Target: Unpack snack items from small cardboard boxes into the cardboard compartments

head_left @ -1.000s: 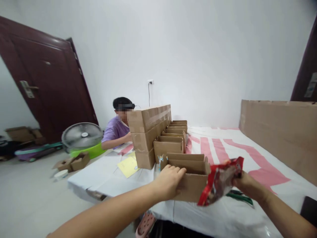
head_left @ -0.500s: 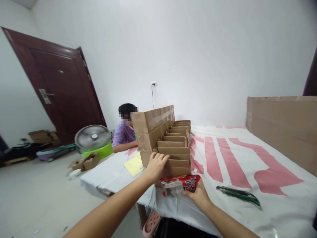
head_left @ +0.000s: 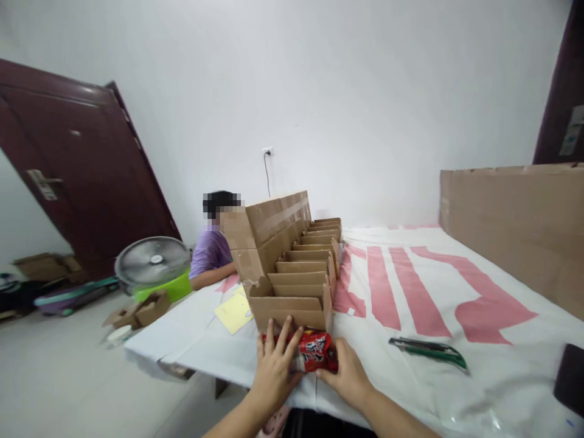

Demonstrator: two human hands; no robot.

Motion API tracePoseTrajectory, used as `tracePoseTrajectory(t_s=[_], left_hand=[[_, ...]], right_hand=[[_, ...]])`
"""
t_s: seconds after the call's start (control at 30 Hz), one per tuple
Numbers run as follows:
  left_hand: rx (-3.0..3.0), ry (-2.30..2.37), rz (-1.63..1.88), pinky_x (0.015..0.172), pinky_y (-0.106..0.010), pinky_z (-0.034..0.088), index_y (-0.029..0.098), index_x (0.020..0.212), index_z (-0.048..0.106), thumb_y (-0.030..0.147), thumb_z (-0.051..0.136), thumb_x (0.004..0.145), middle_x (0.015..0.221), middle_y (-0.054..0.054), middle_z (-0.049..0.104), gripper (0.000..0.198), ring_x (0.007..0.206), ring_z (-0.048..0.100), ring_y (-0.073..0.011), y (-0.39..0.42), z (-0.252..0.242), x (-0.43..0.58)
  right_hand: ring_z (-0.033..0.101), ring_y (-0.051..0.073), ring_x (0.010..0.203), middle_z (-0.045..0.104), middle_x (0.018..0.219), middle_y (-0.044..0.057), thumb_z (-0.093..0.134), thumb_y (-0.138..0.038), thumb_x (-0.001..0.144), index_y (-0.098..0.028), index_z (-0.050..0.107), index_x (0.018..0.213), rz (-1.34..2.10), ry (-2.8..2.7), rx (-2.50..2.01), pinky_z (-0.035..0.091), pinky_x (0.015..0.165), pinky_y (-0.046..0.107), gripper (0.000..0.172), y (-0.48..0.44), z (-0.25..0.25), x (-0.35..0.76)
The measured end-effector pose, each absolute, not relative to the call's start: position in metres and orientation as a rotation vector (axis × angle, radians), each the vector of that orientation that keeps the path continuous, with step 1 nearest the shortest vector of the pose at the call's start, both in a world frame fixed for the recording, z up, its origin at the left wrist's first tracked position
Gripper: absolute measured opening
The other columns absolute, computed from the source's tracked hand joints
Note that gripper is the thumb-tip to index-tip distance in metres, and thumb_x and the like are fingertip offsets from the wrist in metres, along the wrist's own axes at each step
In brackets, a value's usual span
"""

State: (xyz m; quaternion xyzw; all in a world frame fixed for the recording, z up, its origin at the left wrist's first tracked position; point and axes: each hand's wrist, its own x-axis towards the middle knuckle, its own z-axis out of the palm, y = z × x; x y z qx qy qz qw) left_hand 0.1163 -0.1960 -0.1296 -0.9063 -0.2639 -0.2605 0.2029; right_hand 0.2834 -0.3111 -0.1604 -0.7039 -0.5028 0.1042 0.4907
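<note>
A red plastic packet (head_left: 314, 351) with white and black lettering lies at the table's near edge, against the front of the nearest open cardboard box (head_left: 292, 310). My left hand (head_left: 275, 365) covers its left part, fingers spread over the top and thumb on the near side. At the right end, my right hand (head_left: 349, 372) grips the packet between thumb and fingers. What the packet contains cannot be made out. Behind the nearest box, several open boxes (head_left: 308, 258) stand in a row going away from me.
Taped cardboard (head_left: 269, 222) rises along the row's left side. A green box cutter (head_left: 429, 351) lies to the right, and yellow paper (head_left: 233, 312) to the left. A person in a purple top (head_left: 212, 249) sits beyond the boxes. A large cardboard panel (head_left: 511, 213) stands at the right.
My left hand has come off the nearest box's edge and down onto the packet. My right hand has brought the packet left, against the box front. The view has turned slightly right.
</note>
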Motion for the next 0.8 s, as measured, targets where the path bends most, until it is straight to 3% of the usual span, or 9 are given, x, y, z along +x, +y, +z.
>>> tracePoseTrajectory(t_s=[0.23, 0.7, 0.8], left_hand=[[-2.605, -0.703, -0.638, 0.103, -0.063, 0.024, 0.029, 0.134, 0.048, 0.033, 0.072, 0.067, 0.153, -0.01, 0.026, 0.071, 0.139, 0.006, -0.0451, -0.174, -0.124, 0.115], [-2.71, -0.667, -0.595, 0.104, -0.061, 0.027, 0.028, 0.135, 0.045, 0.022, 0.073, 0.065, 0.155, -0.009, 0.02, 0.076, 0.14, -0.004, -0.0437, -0.15, -0.121, 0.137], [-2.71, -0.706, -0.568, 0.104, -0.061, 0.026, 0.027, 0.135, 0.045, 0.023, 0.074, 0.064, 0.155, -0.01, 0.019, 0.077, 0.14, -0.004, -0.0441, -0.144, -0.122, 0.147]], right_hand=[[0.055, 0.024, 0.095, 0.059, 0.101, 0.008, 0.061, -0.017, 0.069, -0.016, 0.056, 0.099, 0.198, -1.335, -1.803, 0.041, 0.086, 0.035, 0.031, -0.313, -0.16, 0.278], [0.048, 0.029, 0.105, 0.056, 0.11, 0.013, 0.055, -0.016, 0.072, -0.014, 0.057, 0.103, 0.199, -1.409, -1.903, 0.036, 0.096, 0.042, 0.031, -0.316, -0.154, 0.271], [0.045, 0.028, 0.113, 0.052, 0.12, 0.013, 0.055, -0.015, 0.07, -0.014, 0.056, 0.106, 0.209, -1.373, -1.886, 0.034, 0.101, 0.041, 0.036, -0.315, -0.157, 0.272]])
